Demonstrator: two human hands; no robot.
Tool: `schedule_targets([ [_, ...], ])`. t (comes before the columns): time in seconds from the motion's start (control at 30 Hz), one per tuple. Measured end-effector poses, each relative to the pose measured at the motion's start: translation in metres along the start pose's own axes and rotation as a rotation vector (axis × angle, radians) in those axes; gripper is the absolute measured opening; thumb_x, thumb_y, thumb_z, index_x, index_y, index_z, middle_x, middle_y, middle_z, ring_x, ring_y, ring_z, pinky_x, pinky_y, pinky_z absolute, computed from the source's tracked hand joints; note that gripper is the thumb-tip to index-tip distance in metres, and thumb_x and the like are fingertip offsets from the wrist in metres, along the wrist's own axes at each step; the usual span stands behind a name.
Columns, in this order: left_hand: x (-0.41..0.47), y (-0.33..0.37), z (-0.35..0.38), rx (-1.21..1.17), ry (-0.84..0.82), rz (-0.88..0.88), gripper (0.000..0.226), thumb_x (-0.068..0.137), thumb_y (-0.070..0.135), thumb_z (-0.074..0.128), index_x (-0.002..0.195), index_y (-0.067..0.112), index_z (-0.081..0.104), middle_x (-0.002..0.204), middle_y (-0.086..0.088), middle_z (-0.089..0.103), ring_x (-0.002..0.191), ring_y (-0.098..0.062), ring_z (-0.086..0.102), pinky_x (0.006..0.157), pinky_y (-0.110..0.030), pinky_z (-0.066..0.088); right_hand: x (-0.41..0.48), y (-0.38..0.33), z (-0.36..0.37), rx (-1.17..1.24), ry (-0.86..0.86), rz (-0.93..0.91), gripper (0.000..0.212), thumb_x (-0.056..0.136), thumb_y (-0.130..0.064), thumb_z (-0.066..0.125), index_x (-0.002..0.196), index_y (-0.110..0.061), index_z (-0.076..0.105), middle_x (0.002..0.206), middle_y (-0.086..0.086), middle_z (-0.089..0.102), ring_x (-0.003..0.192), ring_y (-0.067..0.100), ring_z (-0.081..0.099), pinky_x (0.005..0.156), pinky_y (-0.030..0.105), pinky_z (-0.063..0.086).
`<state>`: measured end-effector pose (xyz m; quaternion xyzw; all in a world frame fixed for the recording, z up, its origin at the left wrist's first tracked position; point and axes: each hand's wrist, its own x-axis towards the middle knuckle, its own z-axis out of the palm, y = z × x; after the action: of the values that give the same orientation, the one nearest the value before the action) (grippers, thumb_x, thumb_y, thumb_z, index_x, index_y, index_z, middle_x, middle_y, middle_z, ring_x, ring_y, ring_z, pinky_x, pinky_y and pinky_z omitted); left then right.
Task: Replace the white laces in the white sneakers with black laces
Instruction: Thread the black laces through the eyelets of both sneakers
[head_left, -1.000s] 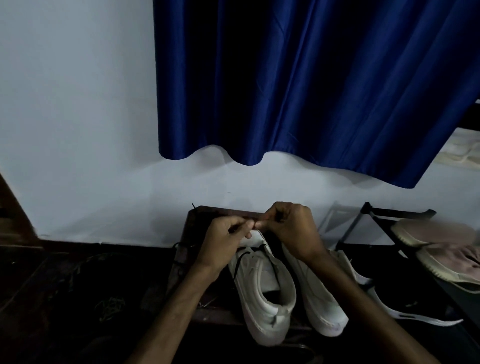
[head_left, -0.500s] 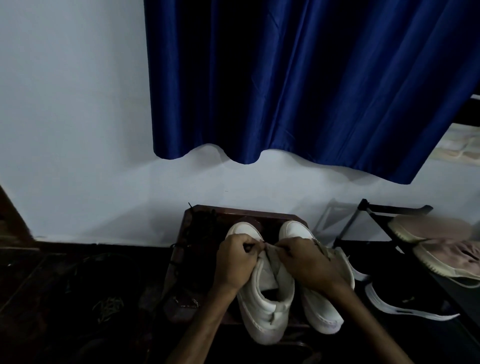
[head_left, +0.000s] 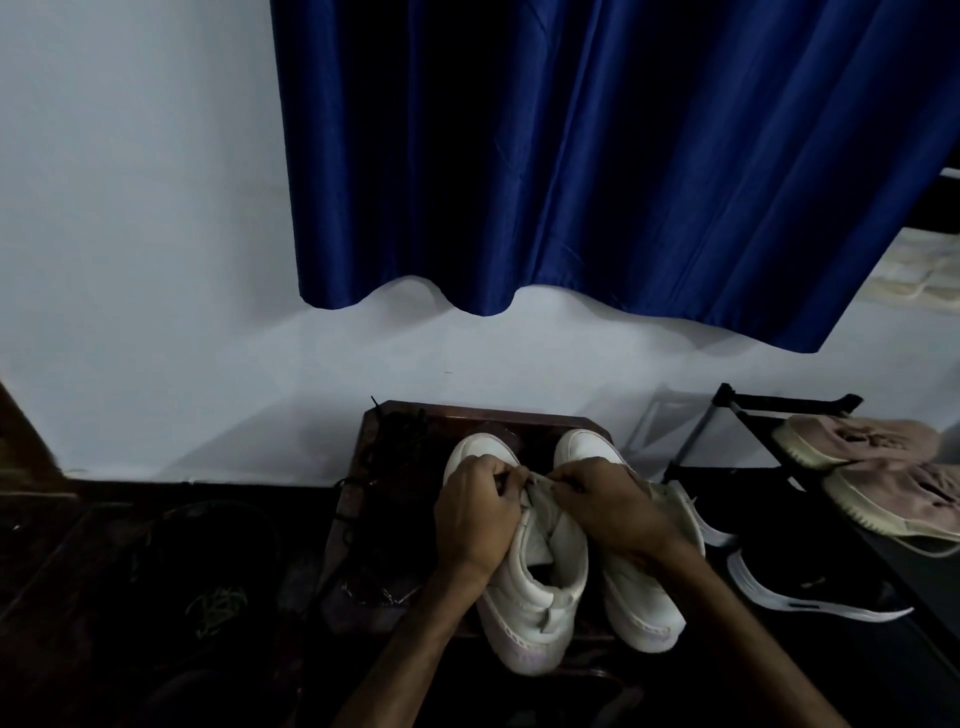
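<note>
Two white sneakers stand side by side on a dark wooden stool (head_left: 395, 415), toes toward the wall. On the left sneaker (head_left: 535, 597) both my hands meet over the lace area near the tongue. My left hand (head_left: 475, 512) has its fingers curled and pinches something thin at the eyelets. My right hand (head_left: 605, 506) pinches at the same spot from the other side, lying partly over the right sneaker (head_left: 641, 608). The lace itself is hidden by my fingers. A dark tangle of laces (head_left: 402, 439) lies on the stool's left part.
A blue curtain (head_left: 597, 156) hangs over the white wall behind. To the right stands a black shoe rack (head_left: 737, 410) with pinkish shoes (head_left: 857, 441), and a black shoe with a white sole (head_left: 800, 587) lies on the floor. The floor at left is dark.
My hands came down from above the toes onto the left sneaker's lace area, and over the last half second they have stayed there, pinching together.
</note>
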<state>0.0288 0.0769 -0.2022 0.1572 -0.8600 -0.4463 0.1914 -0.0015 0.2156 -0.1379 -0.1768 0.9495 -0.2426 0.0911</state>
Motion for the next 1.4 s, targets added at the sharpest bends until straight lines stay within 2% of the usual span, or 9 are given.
schedule_targets([
  [0.13,-0.001,0.005,0.000,0.020,0.001,-0.025,0.026,0.090,0.046,0.059,0.086,0.022,0.069,0.089,0.008,0.071,0.086,-0.011,0.066,0.067,-0.026,0.045,0.000,0.002,0.002,0.002,0.011,0.001,0.024,0.094,-0.030,0.055,0.098,-0.017,0.075,0.090,0.007,0.073,0.088,0.017,0.065,0.082,0.034,0.051],
  [0.37,-0.004,0.009,-0.002,-0.024,0.019,-0.074,0.025,0.090,0.047,0.061,0.085,0.024,0.070,0.087,0.009,0.072,0.085,-0.011,0.066,0.067,-0.025,0.044,-0.001,0.000,0.002,-0.002,0.016,-0.007,0.024,0.095,-0.027,0.054,0.100,-0.015,0.074,0.092,0.008,0.073,0.089,0.018,0.065,0.081,0.032,0.049],
  [0.6,-0.007,0.012,-0.003,-0.058,0.032,-0.083,0.026,0.089,0.048,0.061,0.084,0.024,0.070,0.077,0.014,0.067,0.079,-0.006,0.064,0.064,-0.023,0.040,0.000,0.001,0.003,0.000,0.021,-0.021,0.025,0.094,-0.025,0.054,0.100,-0.009,0.073,0.095,0.013,0.072,0.092,0.024,0.065,0.083,0.037,0.049],
  [0.73,-0.007,0.011,-0.003,-0.024,0.017,-0.049,0.026,0.089,0.049,0.061,0.084,0.025,0.069,0.084,0.012,0.071,0.081,-0.006,0.066,0.067,-0.025,0.047,0.000,0.001,0.003,-0.006,0.019,-0.016,0.026,0.094,-0.023,0.053,0.098,-0.006,0.072,0.091,0.016,0.071,0.090,0.026,0.064,0.080,0.038,0.049],
  [0.87,-0.007,0.009,-0.003,0.038,0.011,0.012,0.022,0.090,0.045,0.060,0.085,0.025,0.068,0.088,0.010,0.070,0.082,-0.005,0.065,0.064,-0.021,0.039,-0.001,0.001,0.003,0.008,0.020,-0.017,0.025,0.095,-0.027,0.054,0.097,-0.013,0.074,0.091,0.011,0.072,0.088,0.022,0.065,0.081,0.036,0.050],
  [0.93,-0.007,0.006,-0.001,0.065,0.019,0.059,0.022,0.092,0.043,0.059,0.088,0.023,0.067,0.092,0.008,0.068,0.085,-0.008,0.064,0.066,-0.021,0.041,-0.002,0.000,0.003,0.011,0.024,-0.010,0.026,0.095,-0.030,0.054,0.096,-0.014,0.074,0.089,0.009,0.072,0.088,0.021,0.065,0.081,0.035,0.050],
  [1.07,-0.006,0.006,0.004,0.126,0.036,0.117,0.025,0.094,0.038,0.056,0.094,0.015,0.067,0.099,0.001,0.065,0.094,-0.017,0.062,0.076,-0.030,0.045,-0.003,-0.003,0.002,0.017,0.022,-0.011,0.026,0.095,-0.028,0.054,0.097,-0.011,0.074,0.090,0.012,0.072,0.089,0.023,0.065,0.081,0.036,0.049],
  [1.4,-0.005,0.004,0.002,0.118,0.007,0.132,0.027,0.092,0.047,0.057,0.096,0.023,0.066,0.101,0.008,0.066,0.096,-0.012,0.062,0.075,-0.031,0.047,-0.004,-0.004,0.004,-0.067,0.041,-0.012,0.029,0.096,-0.032,0.052,0.099,-0.012,0.073,0.092,0.011,0.072,0.089,0.023,0.064,0.080,0.036,0.048],
])
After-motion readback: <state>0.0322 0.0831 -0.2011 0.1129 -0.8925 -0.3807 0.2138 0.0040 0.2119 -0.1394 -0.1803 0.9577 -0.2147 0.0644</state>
